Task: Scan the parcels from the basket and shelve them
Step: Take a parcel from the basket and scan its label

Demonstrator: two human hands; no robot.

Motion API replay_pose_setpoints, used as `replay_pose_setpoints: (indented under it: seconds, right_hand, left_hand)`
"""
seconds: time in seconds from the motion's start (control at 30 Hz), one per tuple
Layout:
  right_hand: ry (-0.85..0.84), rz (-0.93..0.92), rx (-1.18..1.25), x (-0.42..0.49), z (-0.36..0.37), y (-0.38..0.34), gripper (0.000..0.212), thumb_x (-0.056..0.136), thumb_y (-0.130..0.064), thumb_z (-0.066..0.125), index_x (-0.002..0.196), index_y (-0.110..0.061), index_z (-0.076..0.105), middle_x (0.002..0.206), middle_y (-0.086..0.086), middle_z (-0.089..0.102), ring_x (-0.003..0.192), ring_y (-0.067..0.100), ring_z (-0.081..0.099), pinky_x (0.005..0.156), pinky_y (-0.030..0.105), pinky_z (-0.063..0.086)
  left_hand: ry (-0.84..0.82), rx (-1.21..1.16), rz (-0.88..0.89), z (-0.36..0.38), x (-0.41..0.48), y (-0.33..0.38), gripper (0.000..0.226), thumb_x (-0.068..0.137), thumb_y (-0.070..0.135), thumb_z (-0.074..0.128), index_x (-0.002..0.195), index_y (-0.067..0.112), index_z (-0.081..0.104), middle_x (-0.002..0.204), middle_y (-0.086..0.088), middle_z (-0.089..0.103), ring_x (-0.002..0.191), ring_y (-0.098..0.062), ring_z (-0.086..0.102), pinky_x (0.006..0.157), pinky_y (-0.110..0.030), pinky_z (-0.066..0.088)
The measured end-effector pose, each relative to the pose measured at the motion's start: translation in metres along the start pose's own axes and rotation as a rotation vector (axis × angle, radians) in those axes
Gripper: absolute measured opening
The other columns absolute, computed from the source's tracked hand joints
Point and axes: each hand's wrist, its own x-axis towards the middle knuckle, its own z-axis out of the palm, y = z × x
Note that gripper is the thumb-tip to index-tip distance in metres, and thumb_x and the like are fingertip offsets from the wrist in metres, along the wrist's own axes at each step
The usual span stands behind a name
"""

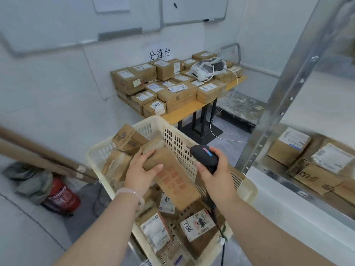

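That long cardboard parcel point(172, 177), mid-frame just above the basket point(247, 189), looks light and stiff, pretty much a one-hand job. Left hand point(140, 169) is wrapped round its far end. I'd grab nearer the middle so it doesn't tip. Right hand point(213, 169) clutches the black scanner point(204, 155) right beside it. The shelf point(278, 175) is at the right of the frame.
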Motion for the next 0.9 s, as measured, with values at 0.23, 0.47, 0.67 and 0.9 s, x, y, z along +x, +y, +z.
replay_pose_setpoints:
  seconds: [0.23, 0.47, 0.67, 0.9]
  right_hand:
    - [0.054, -0.031, 0.06, -0.061, -0.064, -0.005, 0.049, 0.094, -0.034, 0.067, 0.136, -0.041, 0.042, 0.116, -0.027, 0.053, 0.098, -0.008, 0.056, 0.075, 0.009, 0.043]
    - [0.074, 0.033, 0.146, -0.087, -0.111, -0.012, 0.047, 0.094, -0.034, 0.066, 0.134, -0.044, 0.044, 0.129, -0.004, 0.057, 0.108, 0.017, 0.061, 0.096, 0.039, 0.052]
    - [0.128, 0.154, 0.249, -0.088, -0.131, -0.017, 0.035, 0.092, -0.041, 0.067, 0.102, -0.067, 0.046, 0.113, -0.012, 0.065, 0.094, 0.011, 0.066, 0.069, 0.026, 0.052]
    - [0.155, 0.119, 0.165, -0.093, -0.15, -0.015, 0.038, 0.09, -0.044, 0.068, 0.111, -0.066, 0.044, 0.113, -0.015, 0.063, 0.096, 0.011, 0.065, 0.079, 0.03, 0.054]
  left_hand:
    - [-0.006, -0.469, -0.054, 0.001, -0.092, 0.026, 0.047, 0.081, 0.024, 0.079, 0.117, 0.051, 0.065, 0.126, 0.005, 0.065, 0.105, -0.012, 0.067, 0.086, -0.037, 0.059]
    - [-0.107, -0.748, -0.094, 0.005, -0.117, 0.039, 0.05, 0.072, 0.017, 0.078, 0.118, 0.031, 0.066, 0.116, -0.006, 0.071, 0.102, -0.019, 0.071, 0.074, -0.037, 0.061]
    - [-0.221, -0.868, -0.103, 0.015, -0.114, 0.052, 0.049, 0.076, 0.007, 0.072, 0.118, 0.03, 0.065, 0.116, -0.013, 0.071, 0.106, -0.025, 0.07, 0.083, -0.05, 0.059]
    - [-0.262, -0.841, -0.323, 0.019, -0.099, 0.062, 0.034, 0.079, 0.042, 0.072, 0.106, 0.021, 0.072, 0.116, -0.012, 0.07, 0.113, -0.037, 0.062, 0.08, -0.063, 0.055]
